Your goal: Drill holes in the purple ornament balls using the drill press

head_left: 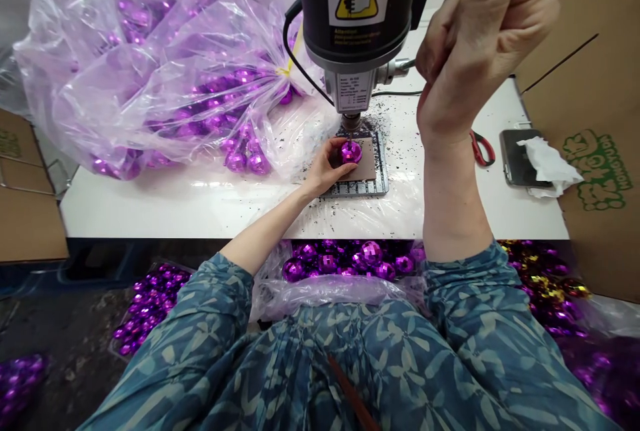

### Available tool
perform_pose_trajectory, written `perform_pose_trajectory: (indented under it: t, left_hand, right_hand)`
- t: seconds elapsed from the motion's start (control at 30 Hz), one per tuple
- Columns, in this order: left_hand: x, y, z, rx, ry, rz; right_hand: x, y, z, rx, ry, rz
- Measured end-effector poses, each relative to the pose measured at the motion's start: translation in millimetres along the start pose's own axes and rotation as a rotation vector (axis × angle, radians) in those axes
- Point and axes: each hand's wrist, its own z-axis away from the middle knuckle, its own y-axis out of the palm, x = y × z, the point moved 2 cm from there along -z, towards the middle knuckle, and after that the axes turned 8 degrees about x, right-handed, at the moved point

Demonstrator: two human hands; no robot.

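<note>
A shiny purple disco ball (351, 151) with mirrored facets rests on a small flat board (367, 163) over the metal base (383, 181) of a drill press (356, 51). My left hand (330, 167) grips this ball from its left side, thumb in front and fingers behind. The drill bit (351, 135) stands directly over the ball's top; whether it has gone in I cannot tell. High at the right, my right hand (485, 37) is closed around the press's feed lever (411, 64), most of which the fingers hide.
A tied clear bag (165, 84) of purple balls covers the table's left side. Red-handled scissors (483, 149), a black phone-like object (520, 157) and a crumpled tissue (550, 164) lie at right. Dark shavings surround the base. Purple balls (327, 263) fill a bag at my lap; cardboard boxes (595, 84) stand right.
</note>
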Motion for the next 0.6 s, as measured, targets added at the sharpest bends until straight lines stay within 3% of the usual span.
perform_pose_trajectory:
  t: [0.4,0.6]
  left_hand:
    - [-2,5.2,4,0.016,0.018,-0.052]
    - [-3,4.8,4,0.031,0.032,-0.048]
  right_hand:
    - [15,-5,23,-0.023,0.06,0.147]
    - [2,-18,40,0.005,0.007,0.093]
